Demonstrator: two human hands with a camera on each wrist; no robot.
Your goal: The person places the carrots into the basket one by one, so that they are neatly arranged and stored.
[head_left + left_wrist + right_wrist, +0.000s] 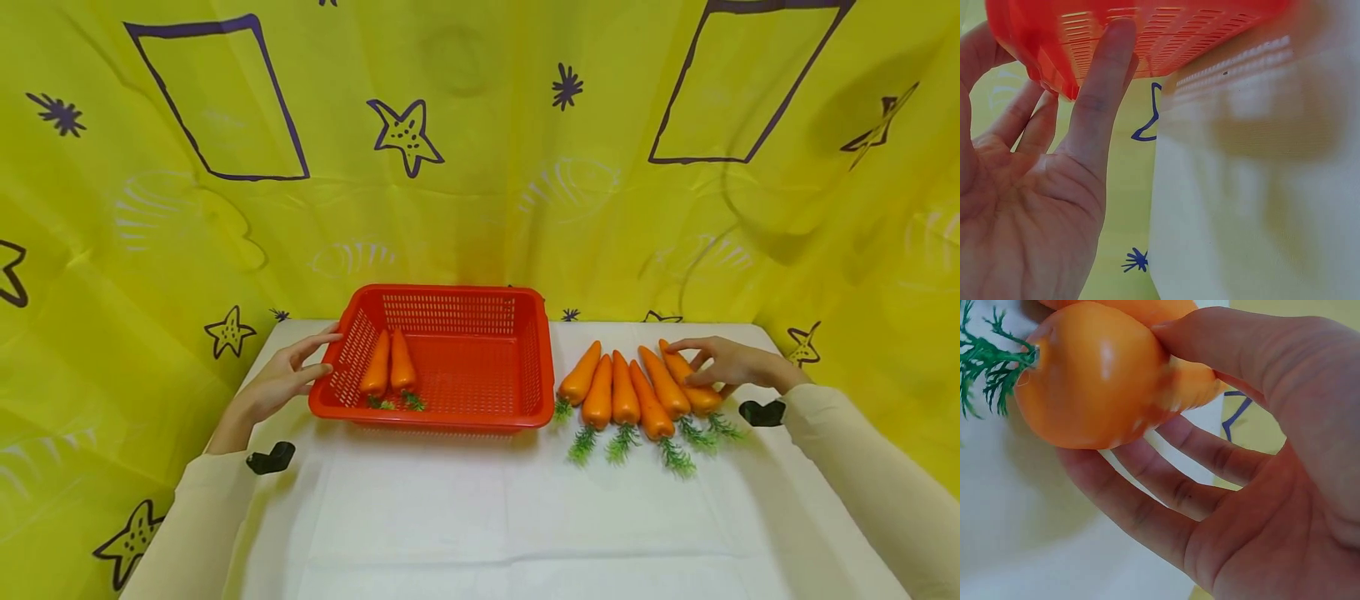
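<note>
A red plastic basket [450, 421] with slotted walls stands on the table; two orange carrots [402, 367] with green tops lie at its left inside. My left hand [281, 379] holds the basket's left side, and in the left wrist view the fingers [1094, 94] touch its slotted wall. On the right my right hand [723, 364] grips the rightmost carrot [1091, 375], thumb on one side and fingers along the other. That carrot lies at the end of a row of several carrots [626, 400], their leafy tops toward me.
A white cloth [495, 508] covers the table. Behind and at both sides hangs a yellow curtain [480, 217] with purple stars and frames. The carrot row lies just right of the basket.
</note>
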